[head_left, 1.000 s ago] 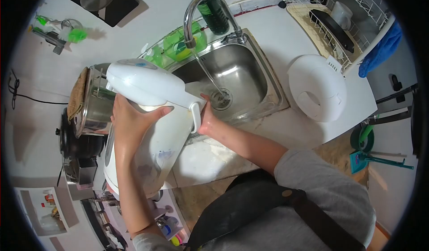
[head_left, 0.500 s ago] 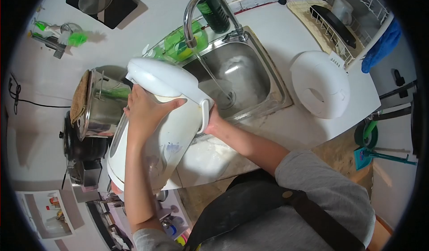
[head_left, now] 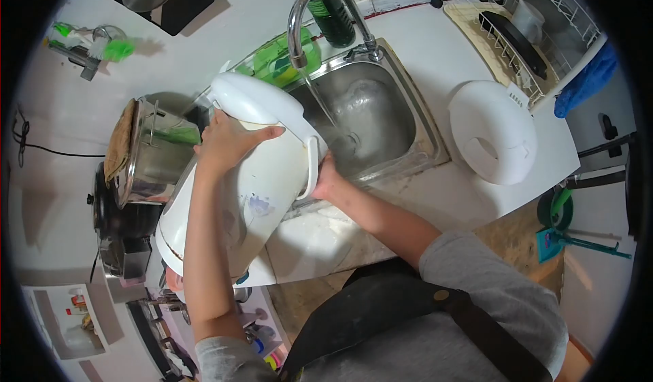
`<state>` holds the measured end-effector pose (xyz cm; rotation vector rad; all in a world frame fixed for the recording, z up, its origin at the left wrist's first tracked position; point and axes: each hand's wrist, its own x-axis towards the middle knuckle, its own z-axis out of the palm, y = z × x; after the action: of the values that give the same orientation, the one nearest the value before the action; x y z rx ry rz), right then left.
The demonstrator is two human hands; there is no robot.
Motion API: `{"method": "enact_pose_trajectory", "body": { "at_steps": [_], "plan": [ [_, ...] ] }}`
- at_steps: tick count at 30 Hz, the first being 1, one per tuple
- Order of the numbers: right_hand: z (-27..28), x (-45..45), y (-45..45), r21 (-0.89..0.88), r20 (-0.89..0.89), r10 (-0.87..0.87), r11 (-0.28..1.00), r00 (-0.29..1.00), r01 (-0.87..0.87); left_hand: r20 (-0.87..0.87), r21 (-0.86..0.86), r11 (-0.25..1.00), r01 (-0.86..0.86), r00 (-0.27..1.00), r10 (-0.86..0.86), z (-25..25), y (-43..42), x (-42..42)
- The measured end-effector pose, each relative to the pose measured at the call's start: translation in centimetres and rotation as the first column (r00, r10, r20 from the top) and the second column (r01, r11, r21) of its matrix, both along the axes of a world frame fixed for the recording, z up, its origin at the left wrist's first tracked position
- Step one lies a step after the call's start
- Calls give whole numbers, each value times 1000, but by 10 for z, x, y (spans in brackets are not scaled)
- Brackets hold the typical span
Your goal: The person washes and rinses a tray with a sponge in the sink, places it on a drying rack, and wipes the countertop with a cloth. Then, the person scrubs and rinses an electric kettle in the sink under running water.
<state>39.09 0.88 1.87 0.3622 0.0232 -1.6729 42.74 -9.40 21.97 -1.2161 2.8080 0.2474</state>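
Note:
A large white appliance body that looks like an electric thermo pot (head_left: 262, 178) lies tilted on its side, its top end towards the sink (head_left: 435, 147). My left hand (head_left: 231, 144) grips its upper side near the spout end, thumb stretched across the white shell. My right hand (head_left: 328, 178) holds its other side beside the white handle (head_left: 312, 168); those fingers are mostly hidden behind the pot. From the curved faucet (head_left: 299, 59) a stream of water runs into the metal sink, just beyond the pot's rim.
A white oval lid-like part (head_left: 493, 134) lies right of the sink, near a wire dish rack (head_left: 524, 48). Behind the sink are a dark green bottle (head_left: 331, 18) and a green container (head_left: 282, 59). A steel pot (head_left: 156, 154) and a black pot (head_left: 122, 191) stand at the left.
The thermo pot has tilted slightly, its lower end shifting left, with both hands still on it. White swirling water in the sink has thinned. The whole view has shifted a little.

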Motion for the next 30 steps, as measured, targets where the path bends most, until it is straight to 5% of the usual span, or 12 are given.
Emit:
{"method": "enact_pose_trajectory", "body": {
  "at_steps": [14, 30],
  "plan": [
    [24, -7, 10, 212, 24, 180, 960, 983, -181, -1, 97, 995, -1, 1000, 1, -12, -35, -7],
    [19, -1, 4, 161, 34, 132, 977, 991, -136, -49, 95, 995, 36, 998, -31, -4, -30, 4]
  ]
}}
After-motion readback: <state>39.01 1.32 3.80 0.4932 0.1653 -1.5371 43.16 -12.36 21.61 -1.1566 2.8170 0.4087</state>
